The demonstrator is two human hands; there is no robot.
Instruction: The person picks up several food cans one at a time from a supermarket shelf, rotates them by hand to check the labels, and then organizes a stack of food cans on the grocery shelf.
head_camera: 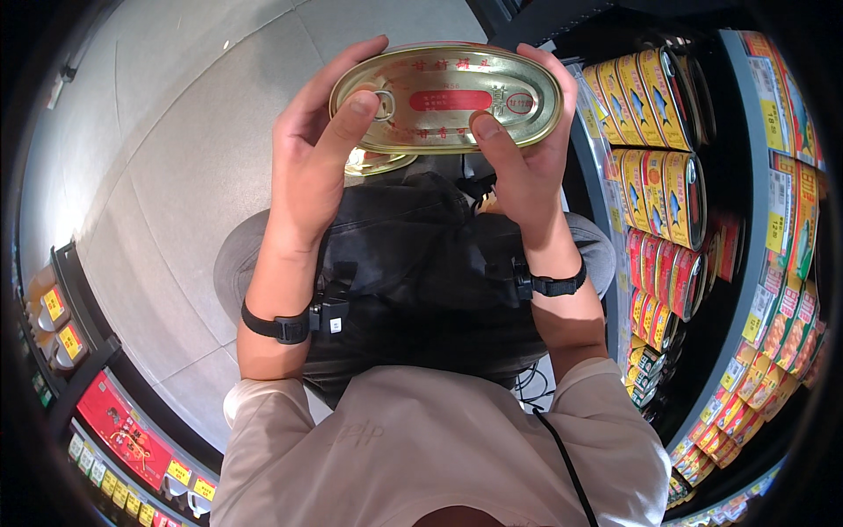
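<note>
An oval metal food can (448, 122) with a ring-pull lid and red printing is held up level between both hands. My left hand (313, 132) grips its left end, the thumb lying on the lid beside the ring. On the right end my right hand (533, 138) holds on, its thumb on the lid's lower edge. Part of another gold-rimmed can (380, 163) shows just below the held one; what it rests on is hidden. Black straps with small devices circle both forearms. Beneath the hands are the person's knees in dark trousers.
Close on the right, a shelf holds stacked yellow cans with fish pictures (649, 99) and red cans (665, 270). Beyond its grey shelf edge (737, 165) are more packed goods. Grey floor tiles (171, 178) lie ahead and left. Another shelf with a red box (122, 428) stands at lower left.
</note>
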